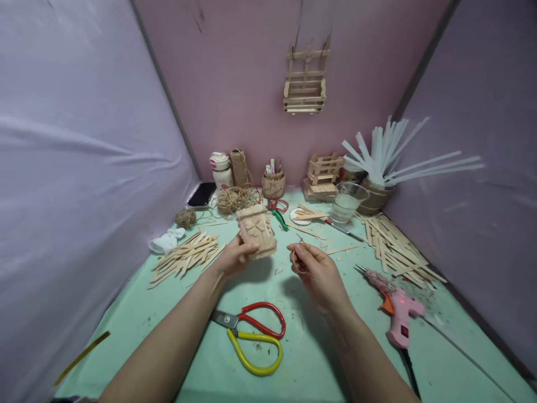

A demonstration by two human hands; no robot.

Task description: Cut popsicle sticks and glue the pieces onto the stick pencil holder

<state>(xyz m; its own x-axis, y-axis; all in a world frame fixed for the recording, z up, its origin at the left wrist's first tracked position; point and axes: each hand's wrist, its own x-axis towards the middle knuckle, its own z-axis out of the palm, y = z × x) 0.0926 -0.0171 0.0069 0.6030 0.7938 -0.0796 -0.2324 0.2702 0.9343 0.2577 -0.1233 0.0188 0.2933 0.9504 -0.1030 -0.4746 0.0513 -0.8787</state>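
Note:
My left hand [240, 254] grips a small wooden craft-stick container [257, 230] by its lower left side. Scalloped trim runs along its two ends, and a star or flower shape sits on the face turned to me. To the right of it, apart from it, my right hand [316, 271] pinches a thin brown piece of twine [297, 262] between thumb and fingers, with part of it curling below the fingertips. Scissors [255, 336] with one red and one yellow handle lie on the table below the hands, their blades partly behind my left forearm.
A pink glue gun [398, 310] lies at right with its cord. Craft sticks form piles at left [187, 254] and right [390, 246]. Behind stand a twine bundle [235, 200], a clear cup [348, 204], and a pot of white glue sticks [375, 196]. A stick swing [305, 84] hangs above.

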